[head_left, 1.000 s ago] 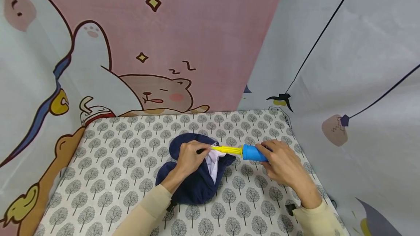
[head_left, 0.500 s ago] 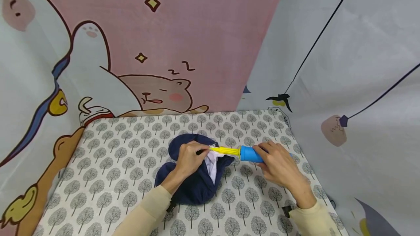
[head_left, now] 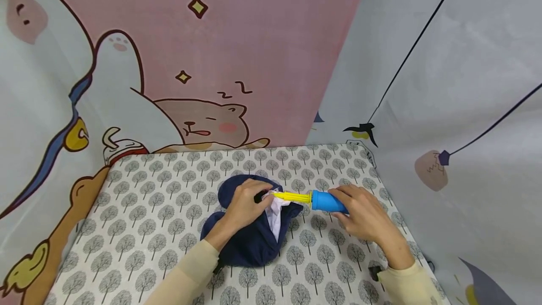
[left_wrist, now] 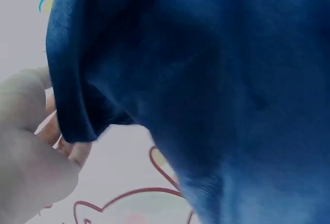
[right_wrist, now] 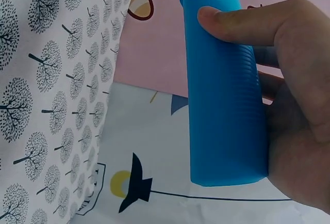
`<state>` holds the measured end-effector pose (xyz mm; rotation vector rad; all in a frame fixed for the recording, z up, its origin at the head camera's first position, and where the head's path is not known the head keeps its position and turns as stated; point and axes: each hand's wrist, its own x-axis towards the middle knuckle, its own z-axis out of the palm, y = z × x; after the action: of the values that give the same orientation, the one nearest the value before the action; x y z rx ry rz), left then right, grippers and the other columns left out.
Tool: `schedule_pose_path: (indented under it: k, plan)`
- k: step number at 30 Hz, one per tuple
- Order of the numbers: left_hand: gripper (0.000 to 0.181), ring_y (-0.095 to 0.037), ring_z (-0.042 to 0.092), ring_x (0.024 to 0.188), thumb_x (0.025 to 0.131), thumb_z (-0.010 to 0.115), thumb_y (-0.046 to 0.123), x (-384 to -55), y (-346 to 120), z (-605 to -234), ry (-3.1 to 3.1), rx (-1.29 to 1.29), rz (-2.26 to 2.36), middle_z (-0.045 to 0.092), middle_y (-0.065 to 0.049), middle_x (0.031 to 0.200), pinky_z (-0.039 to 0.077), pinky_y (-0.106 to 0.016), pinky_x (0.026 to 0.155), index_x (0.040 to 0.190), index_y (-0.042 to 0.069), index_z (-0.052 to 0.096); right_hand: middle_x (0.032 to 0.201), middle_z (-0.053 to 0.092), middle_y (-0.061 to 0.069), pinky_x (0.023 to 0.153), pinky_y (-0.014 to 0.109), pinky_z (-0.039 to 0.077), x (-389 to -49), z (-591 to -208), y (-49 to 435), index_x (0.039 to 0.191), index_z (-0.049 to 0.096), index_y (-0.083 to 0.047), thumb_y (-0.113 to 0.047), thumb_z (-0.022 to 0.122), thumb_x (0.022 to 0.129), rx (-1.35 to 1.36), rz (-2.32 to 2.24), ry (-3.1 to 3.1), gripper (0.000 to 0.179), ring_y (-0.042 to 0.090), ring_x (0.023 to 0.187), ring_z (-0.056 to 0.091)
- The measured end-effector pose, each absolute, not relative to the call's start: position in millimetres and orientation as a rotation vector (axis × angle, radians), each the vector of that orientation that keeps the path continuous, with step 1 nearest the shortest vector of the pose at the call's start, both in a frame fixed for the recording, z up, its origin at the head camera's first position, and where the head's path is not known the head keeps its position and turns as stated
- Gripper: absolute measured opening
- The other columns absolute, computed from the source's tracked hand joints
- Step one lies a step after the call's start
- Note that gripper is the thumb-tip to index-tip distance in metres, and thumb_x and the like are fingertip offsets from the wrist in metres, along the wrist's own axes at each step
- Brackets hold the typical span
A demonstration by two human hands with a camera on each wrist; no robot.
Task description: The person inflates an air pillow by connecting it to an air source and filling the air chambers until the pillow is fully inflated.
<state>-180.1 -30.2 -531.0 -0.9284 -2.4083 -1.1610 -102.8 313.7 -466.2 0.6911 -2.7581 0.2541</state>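
A navy U-shaped neck pillow (head_left: pixel 250 244) lies on the table, its cover open along one side and white lining (head_left: pixel 274 220) showing. My left hand (head_left: pixel 244 204) is at that opening, thumb and fingertips pinching the white material around the tip of a yellow nozzle (head_left: pixel 294 196). The nozzle belongs to a blue hand pump (head_left: pixel 327 201), held level. My right hand (head_left: pixel 364 213) grips the pump's blue barrel from the right, thumb along its side in the right wrist view. In the left wrist view the navy cover (left_wrist: pixel 206 53) hides the fingertips and nozzle.
The table is covered with a white tree-print cloth (head_left: pixel 139 229). Behind it hangs a pink cartoon backdrop (head_left: pixel 254 60), and a pale grey curtain (head_left: pixel 466 84) stands to the right. A short black cord (head_left: pixel 218 266) sticks out from the pillow's near side.
My left fingers have shifted slightly at the nozzle tip, and a small dark gap shows between thumb and finger. The pump has moved a little left. The pillow stays put.
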Motion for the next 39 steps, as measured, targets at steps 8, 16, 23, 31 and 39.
schedule_pose_path:
  k: [8, 16, 23, 31, 39]
  plan:
    - [0.027, -0.026, 0.077, 0.125, 0.104, 0.084, 0.018, -179, -11, -509, -2.414, -1.198, -0.991, 0.084, -0.008, 0.13, 0.064, -0.043, 0.107, 0.13, 0.01, 0.084, 0.128, 0.08, 0.02, 0.098, 0.061, 0.065, -103, -466, 312, 0.135, 0.077, 0.001, -0.015, 0.103, 0.079, 0.677, 0.273, -2.76, 0.064, 0.04, 0.115, 0.078]
    - [0.029, -0.024, 0.079, 0.122, 0.107, 0.08, 0.021, -187, 7, -494, -2.489, -1.372, -0.996, 0.083, -0.008, 0.134, 0.066, -0.037, 0.103, 0.134, 0.009, 0.082, 0.126, 0.081, 0.018, 0.095, 0.059, 0.066, -109, -466, 309, 0.133, 0.078, 0.0, -0.016, 0.104, 0.078, 0.7, 0.282, -2.718, 0.062, 0.037, 0.111, 0.079]
    - [0.032, -0.02, 0.079, 0.118, 0.106, 0.082, 0.023, -189, 14, -494, -2.55, -1.384, -0.921, 0.083, -0.005, 0.134, 0.066, -0.036, 0.101, 0.136, 0.012, 0.082, 0.126, 0.081, 0.017, 0.098, 0.059, 0.065, -111, -464, 306, 0.134, 0.079, -0.001, -0.016, 0.105, 0.078, 0.714, 0.275, -2.724, 0.064, 0.036, 0.113, 0.079]
    - [0.032, -0.021, 0.08, 0.116, 0.106, 0.082, 0.021, -189, 14, -495, -2.578, -1.384, -0.91, 0.084, -0.007, 0.131, 0.066, -0.033, 0.097, 0.136, 0.012, 0.082, 0.124, 0.082, 0.016, 0.097, 0.059, 0.065, -114, -465, 302, 0.133, 0.079, -0.002, -0.015, 0.104, 0.078, 0.744, 0.273, -2.692, 0.062, 0.036, 0.113, 0.079]
    - [0.031, -0.021, 0.08, 0.114, 0.104, 0.084, 0.019, -188, 15, -495, -2.552, -1.376, -0.923, 0.084, -0.008, 0.128, 0.067, -0.034, 0.096, 0.134, 0.01, 0.083, 0.125, 0.082, 0.016, 0.098, 0.058, 0.065, -118, -466, 300, 0.132, 0.079, -0.003, -0.015, 0.104, 0.077, 0.768, 0.275, -2.674, 0.062, 0.036, 0.114, 0.079]
